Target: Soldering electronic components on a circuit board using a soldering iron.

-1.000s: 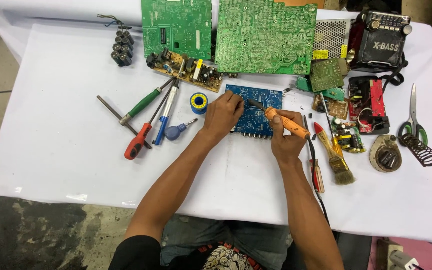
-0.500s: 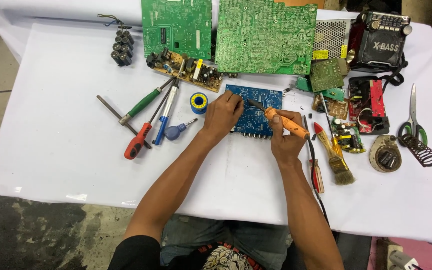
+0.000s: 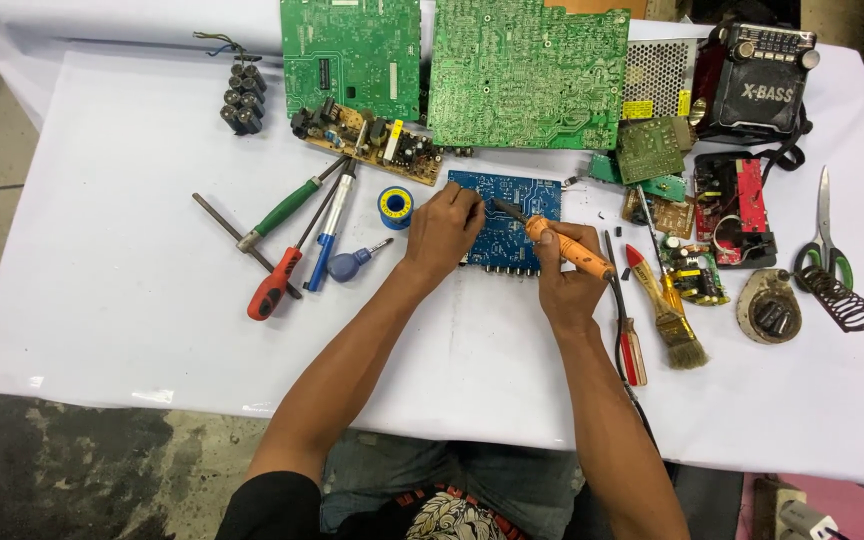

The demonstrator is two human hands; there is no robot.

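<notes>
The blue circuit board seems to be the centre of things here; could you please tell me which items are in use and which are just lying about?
In use: blue circuit board, orange soldering iron in right hand, left hand on the board.

Lying about: screwdrivers, solder reel, brush, scissors, green boards, radio.

Desk [image 3: 102, 300] covered in white sheet. Far edge: two large green circuit boards [image 3: 352, 55] [image 3: 527, 70], small brown board [image 3: 372, 140] in front, black capacitor cluster [image 3: 242, 100] to their left. Left side: green-handled screwdriver [image 3: 287, 212], red-handled screwdriver [image 3: 274, 282], blue screwdriver [image 3: 332, 240], blue solder spool [image 3: 395, 206]. Right side: paintbrush [image 3: 670, 318], black radio [image 3: 757, 80], scissors [image 3: 825, 235], coiled iron stand [image 3: 847, 302].
</notes>
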